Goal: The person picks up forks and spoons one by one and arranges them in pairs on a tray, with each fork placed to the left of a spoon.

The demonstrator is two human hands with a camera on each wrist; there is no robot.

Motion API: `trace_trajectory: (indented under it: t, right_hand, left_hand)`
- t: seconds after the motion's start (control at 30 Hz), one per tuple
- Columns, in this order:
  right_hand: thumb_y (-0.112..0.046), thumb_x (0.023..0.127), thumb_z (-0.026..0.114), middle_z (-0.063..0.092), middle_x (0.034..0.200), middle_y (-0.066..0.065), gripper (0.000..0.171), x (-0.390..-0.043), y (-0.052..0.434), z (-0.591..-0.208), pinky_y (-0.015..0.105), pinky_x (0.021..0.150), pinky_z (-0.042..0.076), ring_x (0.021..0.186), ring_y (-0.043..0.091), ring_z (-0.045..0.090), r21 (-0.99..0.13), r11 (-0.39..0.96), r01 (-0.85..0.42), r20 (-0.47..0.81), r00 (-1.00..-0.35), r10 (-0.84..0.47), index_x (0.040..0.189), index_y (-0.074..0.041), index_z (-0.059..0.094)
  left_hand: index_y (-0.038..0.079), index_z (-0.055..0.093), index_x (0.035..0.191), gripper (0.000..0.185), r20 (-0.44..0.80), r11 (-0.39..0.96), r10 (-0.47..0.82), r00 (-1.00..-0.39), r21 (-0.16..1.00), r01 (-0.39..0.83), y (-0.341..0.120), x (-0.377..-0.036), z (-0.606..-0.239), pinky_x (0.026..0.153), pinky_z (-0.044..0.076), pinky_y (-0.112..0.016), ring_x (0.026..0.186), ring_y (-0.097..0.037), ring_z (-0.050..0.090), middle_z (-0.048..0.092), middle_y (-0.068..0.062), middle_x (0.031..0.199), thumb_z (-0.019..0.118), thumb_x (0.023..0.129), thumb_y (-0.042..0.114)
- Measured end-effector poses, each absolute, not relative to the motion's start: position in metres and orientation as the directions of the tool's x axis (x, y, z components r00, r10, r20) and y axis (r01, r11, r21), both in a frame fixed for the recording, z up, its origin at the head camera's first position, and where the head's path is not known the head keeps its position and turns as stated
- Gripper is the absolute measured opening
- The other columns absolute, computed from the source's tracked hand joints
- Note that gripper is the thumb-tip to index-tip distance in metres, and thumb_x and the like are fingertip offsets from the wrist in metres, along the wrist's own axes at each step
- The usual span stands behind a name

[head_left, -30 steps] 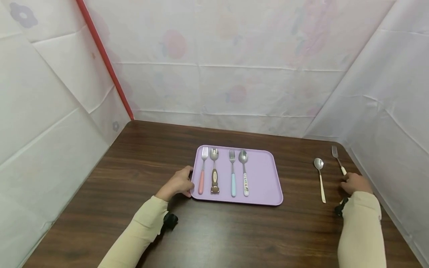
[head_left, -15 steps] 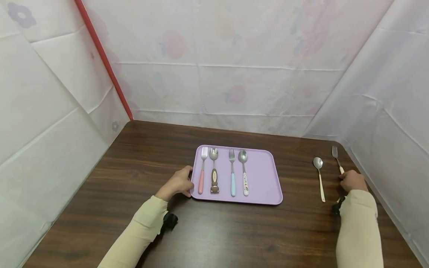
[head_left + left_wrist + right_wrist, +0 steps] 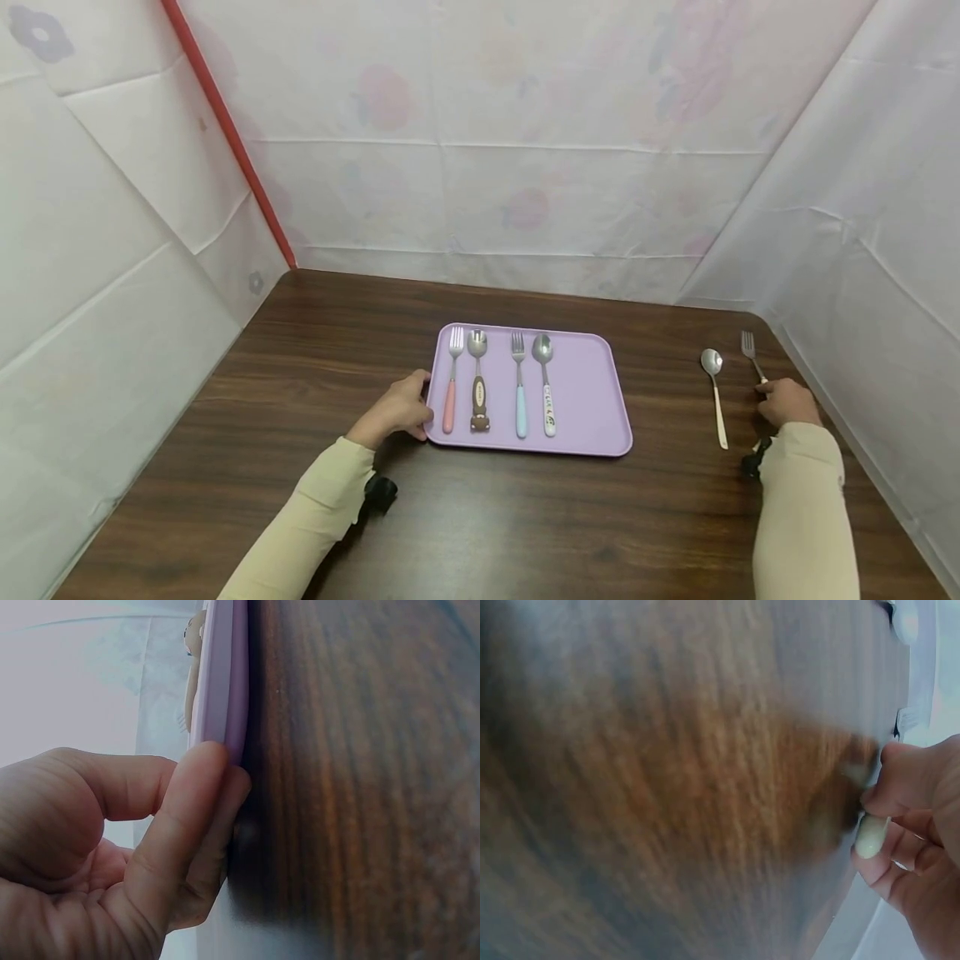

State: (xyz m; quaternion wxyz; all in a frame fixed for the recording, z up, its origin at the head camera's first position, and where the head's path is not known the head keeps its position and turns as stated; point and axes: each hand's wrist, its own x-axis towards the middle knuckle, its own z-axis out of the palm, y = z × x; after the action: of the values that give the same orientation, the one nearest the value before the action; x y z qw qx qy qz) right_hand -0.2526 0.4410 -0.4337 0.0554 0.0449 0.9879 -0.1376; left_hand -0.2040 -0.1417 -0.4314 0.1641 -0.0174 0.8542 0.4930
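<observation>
A: What is the right hand (image 3: 783,404) on?

B: A slim steel fork with a pale handle (image 3: 751,352), lying on the dark wood bench (image 3: 525,517). Its tines point away from the person. The fingers are curled over the handle end, pinching it, so only the tines and neck show beyond the knuckles.

A: And beside that hand?

B: A steel spoon with a cream handle (image 3: 715,392) lies just to its left, parallel to the fork, apart from the fingers.

A: The left hand (image 3: 401,408)?

B: Its thumb and fingers grip the near left edge of the flat lilac plastic tray (image 3: 592,400). The wrist view shows the fingertips (image 3: 202,795) against the rim. It is well apart from the fork.
</observation>
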Motion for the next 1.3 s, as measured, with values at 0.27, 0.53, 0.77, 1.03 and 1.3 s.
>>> trace_trajectory:
  t: [0.27, 0.53, 0.77, 1.03, 1.3]
  right_hand:
    - [0.003, 0.071, 0.054, 0.050, 0.107, 0.040, 0.041, -0.253, 0.438, -0.428, 0.049, 0.062, 0.047, 0.074, 0.040, 0.050, -0.270, 0.960, 0.076, -0.118, -0.992, 0.045, 0.110, 0.018, 0.055]
    - [-0.002, 0.069, 0.057, 0.054, 0.098, 0.040, 0.042, -0.255, 0.441, -0.425, 0.053, 0.062, 0.046, 0.069, 0.040, 0.050, -0.277, 0.961, -0.014, 0.010, -1.000, -0.011, 0.105, 0.019, 0.057]
    - [-0.004, 0.068, 0.057, 0.055, 0.097, 0.039, 0.043, -0.255, 0.441, -0.421, 0.053, 0.062, 0.046, 0.068, 0.041, 0.051, -0.265, 0.964, -0.028, 0.022, -1.000, -0.023, 0.106, 0.018, 0.057]
    - [-0.005, 0.071, 0.056, 0.060, 0.089, 0.034, 0.043, -0.254, 0.432, -0.416, 0.058, 0.068, 0.046, 0.073, 0.043, 0.053, -0.258, 0.966, -0.020, -0.034, -0.999, -0.030, 0.107, 0.018, 0.056]
    - [-0.009, 0.075, 0.058, 0.060, 0.096, 0.033, 0.043, -0.254, 0.412, -0.411, 0.058, 0.070, 0.047, 0.083, 0.050, 0.054, -0.278, 0.960, -0.031, -0.077, -0.996, -0.054, 0.110, 0.017, 0.057]
  left_hand:
    - [-0.008, 0.034, 0.131, 0.067, -0.309, 0.521, 0.125, -0.943, 0.829, -0.203, -0.143, -0.203, -0.431, 0.043, 0.056, -0.033, 0.048, -0.023, 0.057, 0.054, -0.019, 0.072, 0.051, 0.068, -0.018]
    - [-0.008, 0.033, 0.132, 0.067, -0.312, 0.525, 0.121, -0.942, 0.826, -0.206, -0.143, -0.202, -0.432, 0.044, 0.056, -0.032, 0.048, -0.023, 0.057, 0.054, -0.019, 0.073, 0.051, 0.068, -0.018]
    - [-0.008, 0.032, 0.133, 0.068, -0.309, 0.519, 0.127, -0.943, 0.830, -0.202, -0.142, -0.203, -0.431, 0.044, 0.056, -0.032, 0.048, -0.023, 0.057, 0.054, -0.019, 0.074, 0.051, 0.069, -0.019]
    - [-0.009, 0.031, 0.133, 0.067, -0.304, 0.514, 0.136, -0.943, 0.835, -0.196, -0.142, -0.203, -0.432, 0.044, 0.056, -0.033, 0.048, -0.023, 0.057, 0.055, -0.020, 0.073, 0.050, 0.069, -0.019]
    - [-0.008, 0.031, 0.134, 0.068, -0.316, 0.514, 0.134, -0.939, 0.832, -0.207, -0.143, -0.204, -0.431, 0.044, 0.056, -0.033, 0.047, -0.023, 0.057, 0.055, -0.021, 0.073, 0.050, 0.070, -0.018]
